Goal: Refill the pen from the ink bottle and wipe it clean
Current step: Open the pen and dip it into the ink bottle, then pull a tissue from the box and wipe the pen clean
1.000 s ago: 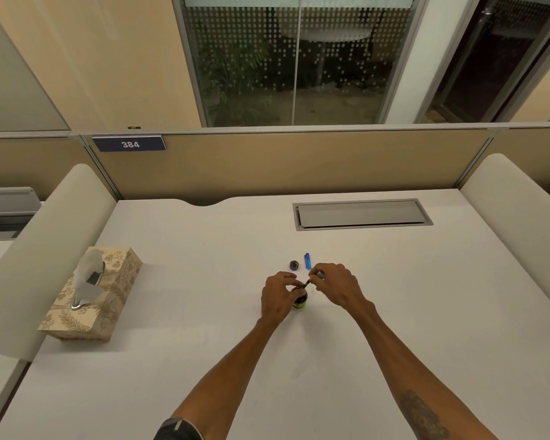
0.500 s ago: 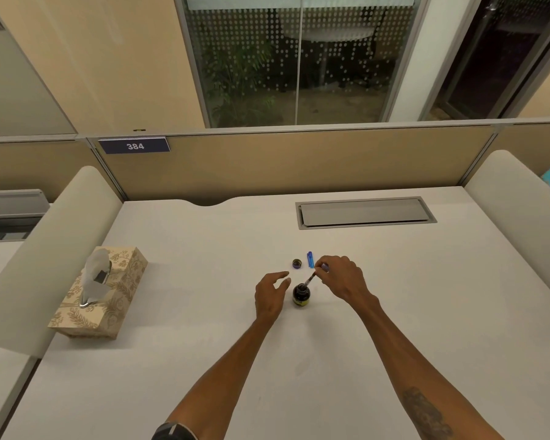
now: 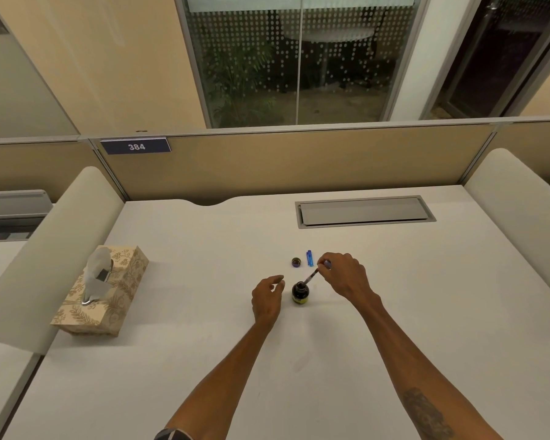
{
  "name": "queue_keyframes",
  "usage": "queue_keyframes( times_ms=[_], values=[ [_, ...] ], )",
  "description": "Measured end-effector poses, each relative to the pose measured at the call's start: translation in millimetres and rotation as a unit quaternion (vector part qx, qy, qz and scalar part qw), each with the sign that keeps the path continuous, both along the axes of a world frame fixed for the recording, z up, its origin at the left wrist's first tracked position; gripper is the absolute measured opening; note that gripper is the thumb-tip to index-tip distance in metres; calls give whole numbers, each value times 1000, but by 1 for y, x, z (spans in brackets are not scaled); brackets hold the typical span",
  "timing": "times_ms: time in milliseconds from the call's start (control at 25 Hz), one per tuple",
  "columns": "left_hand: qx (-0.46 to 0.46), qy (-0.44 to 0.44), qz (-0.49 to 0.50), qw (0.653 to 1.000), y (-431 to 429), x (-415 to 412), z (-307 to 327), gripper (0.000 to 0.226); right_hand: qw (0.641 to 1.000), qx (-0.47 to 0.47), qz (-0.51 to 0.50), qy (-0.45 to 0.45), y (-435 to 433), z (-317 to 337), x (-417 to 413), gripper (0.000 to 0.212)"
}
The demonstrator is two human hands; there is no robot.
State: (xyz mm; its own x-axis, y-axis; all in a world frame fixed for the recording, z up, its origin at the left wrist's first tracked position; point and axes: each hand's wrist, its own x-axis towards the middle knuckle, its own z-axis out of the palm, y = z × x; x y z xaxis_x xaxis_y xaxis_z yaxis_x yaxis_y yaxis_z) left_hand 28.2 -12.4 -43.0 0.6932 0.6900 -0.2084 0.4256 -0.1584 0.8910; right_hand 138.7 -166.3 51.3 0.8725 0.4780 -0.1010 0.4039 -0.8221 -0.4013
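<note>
A small dark ink bottle (image 3: 300,293) with a yellow label stands uncapped on the white desk. My right hand (image 3: 343,276) pinches the upper end of the pen (image 3: 312,276), which slants down with its tip in the bottle's mouth. My left hand (image 3: 267,295) hovers just left of the bottle with loosely curled fingers, holding nothing and not touching it. Behind the bottle lie its dark round cap (image 3: 296,262) and a blue pen part (image 3: 309,258).
A patterned tissue box (image 3: 108,290) with a tissue sticking up sits at the desk's left side. A grey cable hatch (image 3: 364,211) is set into the desk at the back right. Padded dividers flank the desk on both sides.
My left hand has let go of the bottle and drawn a little to the left. My right hand keeps the pen tilted into the bottle's mouth.
</note>
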Motion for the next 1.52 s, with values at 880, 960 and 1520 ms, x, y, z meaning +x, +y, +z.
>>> queue_keyframes(
  times_ms=[880,960,1520],
  values=[
    [-26,-2,14,1000,-17,-6,11,23,982,135,-90,93,-22,-17,-5,14],
    [-35,-6,20,999,-19,-7,14,24,951,221,-151,154,-27,-18,-7,13],
    [-81,-87,0,993,-37,-4,37,21,692,507,-277,433,-36,-7,-24,13]
  ],
)
